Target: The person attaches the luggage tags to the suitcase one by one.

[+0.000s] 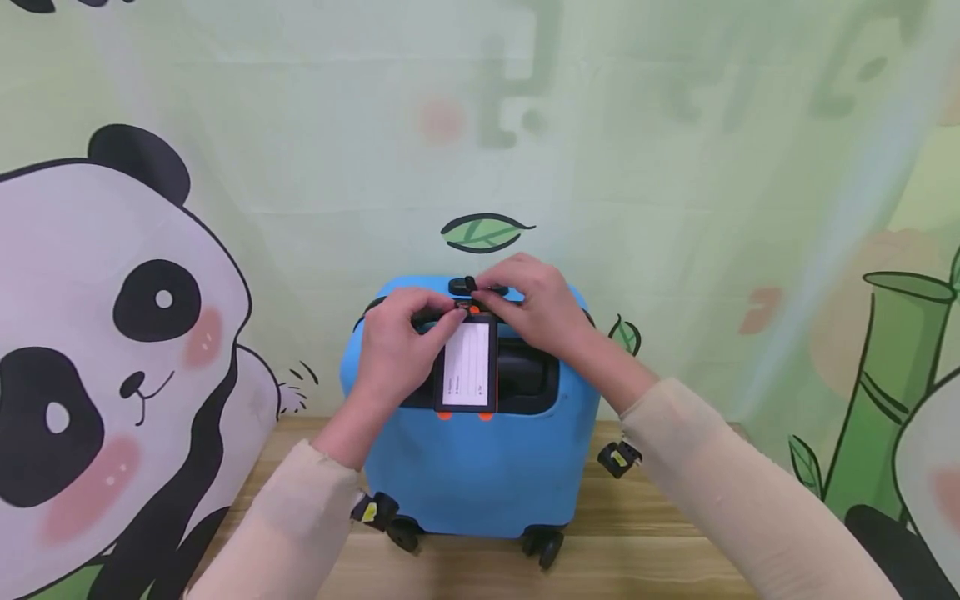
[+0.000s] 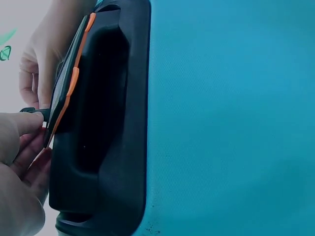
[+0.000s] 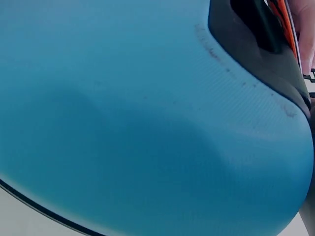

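Note:
A luggage tag (image 1: pixel 468 367) with a white card in a black and orange frame hangs against the front of a blue suitcase (image 1: pixel 480 467). My left hand (image 1: pixel 405 337) pinches the tag's top end between thumb and fingers. Beside it, my right hand (image 1: pixel 536 304) pinches a thin black strap (image 1: pixel 470 284) just above the tag. In the left wrist view the tag (image 2: pixel 69 83) appears edge-on, with the left hand (image 2: pixel 19 167) gripping its end. Only a sliver of the tag (image 3: pixel 288 29) shows in the right wrist view.
The suitcase stands upright on a wooden surface (image 1: pixel 637 542), on black wheels (image 1: pixel 551 550). Its top handle (image 1: pixel 459 286) lies behind the hands, above a black recess (image 1: pixel 532 379). A green backdrop printed with a panda (image 1: pixel 150 333) and bamboo (image 1: pixel 892 375) is behind.

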{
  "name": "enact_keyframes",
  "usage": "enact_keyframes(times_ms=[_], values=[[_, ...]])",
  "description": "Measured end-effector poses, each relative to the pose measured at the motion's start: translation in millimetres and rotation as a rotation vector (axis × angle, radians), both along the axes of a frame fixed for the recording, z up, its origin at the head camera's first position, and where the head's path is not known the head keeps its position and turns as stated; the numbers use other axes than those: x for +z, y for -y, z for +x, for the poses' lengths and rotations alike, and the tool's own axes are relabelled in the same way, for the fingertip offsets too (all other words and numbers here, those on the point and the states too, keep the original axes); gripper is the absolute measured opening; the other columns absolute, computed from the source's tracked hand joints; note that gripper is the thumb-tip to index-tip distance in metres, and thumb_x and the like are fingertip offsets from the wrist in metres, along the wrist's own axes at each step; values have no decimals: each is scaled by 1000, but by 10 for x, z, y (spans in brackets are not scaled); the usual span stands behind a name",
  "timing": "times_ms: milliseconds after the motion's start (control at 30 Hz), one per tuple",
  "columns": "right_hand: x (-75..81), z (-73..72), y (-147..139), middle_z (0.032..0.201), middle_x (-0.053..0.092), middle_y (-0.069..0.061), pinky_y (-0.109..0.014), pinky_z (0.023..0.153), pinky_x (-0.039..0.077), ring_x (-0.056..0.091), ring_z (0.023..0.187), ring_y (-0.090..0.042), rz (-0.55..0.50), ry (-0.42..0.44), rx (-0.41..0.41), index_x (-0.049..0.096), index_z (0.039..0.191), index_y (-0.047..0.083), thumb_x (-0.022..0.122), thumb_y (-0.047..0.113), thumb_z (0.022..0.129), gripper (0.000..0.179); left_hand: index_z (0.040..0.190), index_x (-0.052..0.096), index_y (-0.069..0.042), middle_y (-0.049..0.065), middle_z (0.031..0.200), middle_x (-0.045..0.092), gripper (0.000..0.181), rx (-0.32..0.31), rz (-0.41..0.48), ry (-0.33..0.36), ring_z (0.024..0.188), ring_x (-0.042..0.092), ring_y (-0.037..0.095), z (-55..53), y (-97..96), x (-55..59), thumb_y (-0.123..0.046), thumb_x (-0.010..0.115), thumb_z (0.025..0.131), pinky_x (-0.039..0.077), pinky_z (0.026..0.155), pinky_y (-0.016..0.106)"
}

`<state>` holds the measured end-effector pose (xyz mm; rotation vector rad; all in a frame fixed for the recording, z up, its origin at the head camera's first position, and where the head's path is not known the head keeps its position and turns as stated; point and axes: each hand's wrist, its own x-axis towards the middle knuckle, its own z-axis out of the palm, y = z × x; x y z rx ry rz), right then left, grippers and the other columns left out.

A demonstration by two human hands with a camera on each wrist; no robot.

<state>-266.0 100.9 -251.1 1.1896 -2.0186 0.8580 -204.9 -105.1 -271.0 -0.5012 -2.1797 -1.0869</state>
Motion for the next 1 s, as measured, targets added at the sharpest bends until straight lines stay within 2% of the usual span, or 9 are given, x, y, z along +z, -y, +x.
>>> enact_keyframes(times_ms=[100, 233, 667, 1000], values=[[-17, -19, -20, 102, 81, -11, -42, 89, 58, 70, 99, -29, 18, -83, 2, 81, 103, 1, 82, 1, 92, 11, 106, 81, -2, 14, 108, 77, 17, 2, 16, 34, 101, 71, 29, -7, 1, 21, -15, 83, 96, 57, 91, 45], [-41, -32, -44, 104, 81, -10, -42, 89, 58, 69, 101, -29, 39, -128, -9, 81, 104, 1, 82, 1, 93, 12, 107, 80, -1, 15, 109, 77, 18, -1, 27, 66, 101, 73, 30, -15, -2, 52, -16, 82, 97, 57, 93, 46], [-87, -47, -78, 109, 81, -11, -43, 92, 59, 69, 105, -30, 71, -134, -48, 81, 106, 0, 81, -2, 92, 13, 111, 79, -3, 12, 106, 79, 20, -47, 61, 202, 97, 75, 27, -25, -19, 202, -19, 79, 99, 59, 92, 42], [-74, -60, -94, 113, 80, -12, -42, 97, 59, 70, 109, -30, 101, -181, -52, 82, 110, 1, 82, 0, 92, 18, 112, 77, -5, 10, 104, 78, 20, -73, 20, 274, 91, 70, 26, -63, -1, 262, -21, 77, 101, 56, 81, 36]])
